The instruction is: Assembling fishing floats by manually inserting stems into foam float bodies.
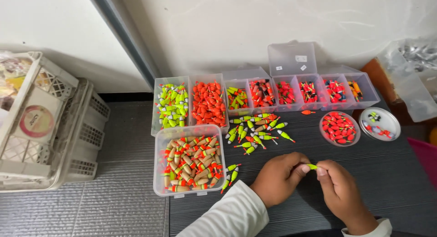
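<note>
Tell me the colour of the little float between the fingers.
Bright yellow-green float, seen in the head view.

Two bare hands, the left hand (pixel 278 177) and the right hand (pixel 339 191), are showing above the dark ribbed table (pixel 391 173). Three clear rectangular plastic tubs (pixel 187 160) of fishing floats are sitting at the left, and six smaller clear compartment boxes (pixel 300 92) are lining up behind, one with its lid standing open. Two round clear plastic lids (pixel 339 128) are lying to the right. Two white slatted plastic crates (pixel 59 137) are standing stacked on the floor. The loose yellow-green floats (pixel 259 130) are lying too crowded to count.
</note>
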